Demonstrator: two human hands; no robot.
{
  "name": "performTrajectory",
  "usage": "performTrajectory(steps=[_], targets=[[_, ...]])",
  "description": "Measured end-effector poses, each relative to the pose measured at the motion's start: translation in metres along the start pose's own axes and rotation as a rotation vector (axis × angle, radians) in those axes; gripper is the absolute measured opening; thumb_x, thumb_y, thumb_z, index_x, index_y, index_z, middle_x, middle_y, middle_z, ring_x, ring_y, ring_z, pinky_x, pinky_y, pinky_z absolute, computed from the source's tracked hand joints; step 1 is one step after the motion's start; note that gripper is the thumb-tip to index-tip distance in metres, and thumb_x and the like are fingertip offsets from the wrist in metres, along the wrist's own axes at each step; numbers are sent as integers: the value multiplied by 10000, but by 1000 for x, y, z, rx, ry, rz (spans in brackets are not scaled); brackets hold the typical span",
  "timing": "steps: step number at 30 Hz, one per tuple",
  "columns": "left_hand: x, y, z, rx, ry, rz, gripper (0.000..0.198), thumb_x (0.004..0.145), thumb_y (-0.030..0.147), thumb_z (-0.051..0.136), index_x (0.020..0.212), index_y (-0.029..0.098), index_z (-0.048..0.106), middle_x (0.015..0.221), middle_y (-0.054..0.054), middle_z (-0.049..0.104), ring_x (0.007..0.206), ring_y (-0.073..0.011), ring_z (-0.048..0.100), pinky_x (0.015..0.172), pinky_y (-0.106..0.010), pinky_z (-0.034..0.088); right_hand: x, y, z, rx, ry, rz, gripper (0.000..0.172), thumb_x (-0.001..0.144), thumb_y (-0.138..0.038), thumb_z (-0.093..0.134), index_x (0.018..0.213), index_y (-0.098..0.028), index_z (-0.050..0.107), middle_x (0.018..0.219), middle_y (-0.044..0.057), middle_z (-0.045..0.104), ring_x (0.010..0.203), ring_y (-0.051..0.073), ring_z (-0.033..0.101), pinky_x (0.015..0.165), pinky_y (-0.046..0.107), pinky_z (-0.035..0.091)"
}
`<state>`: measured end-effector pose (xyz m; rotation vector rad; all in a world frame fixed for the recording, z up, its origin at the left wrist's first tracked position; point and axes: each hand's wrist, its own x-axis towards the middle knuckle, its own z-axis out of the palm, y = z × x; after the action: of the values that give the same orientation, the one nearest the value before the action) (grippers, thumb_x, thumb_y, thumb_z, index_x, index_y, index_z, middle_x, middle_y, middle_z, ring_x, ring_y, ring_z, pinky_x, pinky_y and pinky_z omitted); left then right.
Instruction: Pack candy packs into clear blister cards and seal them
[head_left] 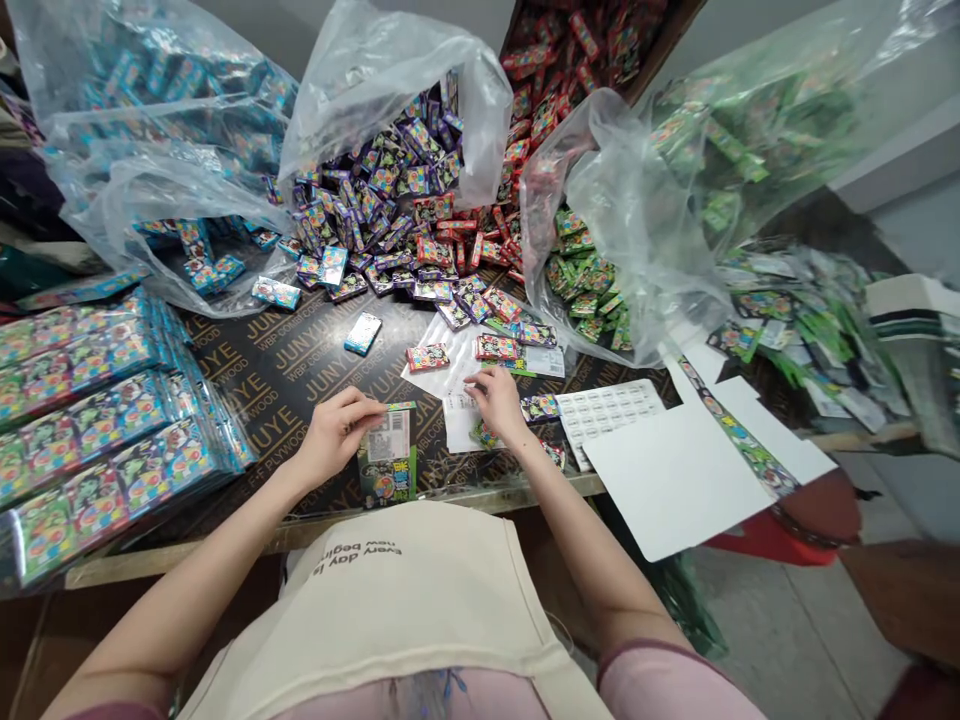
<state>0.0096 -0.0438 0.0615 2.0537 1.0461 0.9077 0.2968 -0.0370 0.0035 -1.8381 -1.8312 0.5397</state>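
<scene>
My left hand (337, 432) is closed in a pinch at the top edge of a green printed packet (388, 470), which has a pale label panel and lies near the table's front edge. To the right, my right hand (496, 398) has its fingers curled together above white paper (459, 425). Whatever its fingertips hold, if anything, is hidden. Just beyond those fingers is a small red box (496, 347), and a green small box (484, 434) shows partly beneath the hand. Another red box (427, 357) lies between the hands, farther back, and a purple box (540, 407) sits right of the wrist.
Stacked flat multi-packs (112, 440) fill the left side. Plastic bags of blue boxes (210, 270), purple boxes (360, 210) and green boxes (589, 275) line the back. Sticker sheets (611, 410), a white card (675, 480) and a pile of green packets (817, 330) lie right.
</scene>
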Motion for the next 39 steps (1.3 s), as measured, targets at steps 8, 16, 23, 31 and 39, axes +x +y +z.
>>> performTrajectory(steps=[8,16,23,31,39], targets=[[-6,-2,8,-21,45,1,186,873,182,538,963,205,699,860,-56,631,818,-155,621,745,-272,499,-7,24,20,-137,-125,-79,113,814,-208,603,708,-187,634,849,97,604,894,256,469,795,374,369],[-3,0,10,-4,54,-40,172,864,169,532,930,182,691,849,-59,626,808,-163,609,742,-281,484,-10,22,17,45,-234,-49,128,811,-117,442,731,-192,507,744,61,581,708,192,506,688,310,381],[0,2,11,-52,62,-125,135,838,170,552,854,183,685,854,-66,655,812,-177,624,760,-306,488,9,-19,-16,501,-228,36,172,755,-317,607,657,-193,538,661,2,604,606,137,530,614,274,410],[-2,-2,9,-136,125,-230,24,767,183,624,757,182,645,846,-65,687,812,-187,640,756,-311,484,30,-127,-23,942,-488,46,318,598,-245,754,763,-222,484,574,-72,580,517,93,514,560,241,379],[-2,7,9,-153,171,-272,110,666,108,597,748,175,630,824,-48,667,778,-173,612,695,-276,449,28,-128,4,827,-489,-42,329,654,-224,701,867,-232,451,596,-78,581,543,106,543,551,230,361]])
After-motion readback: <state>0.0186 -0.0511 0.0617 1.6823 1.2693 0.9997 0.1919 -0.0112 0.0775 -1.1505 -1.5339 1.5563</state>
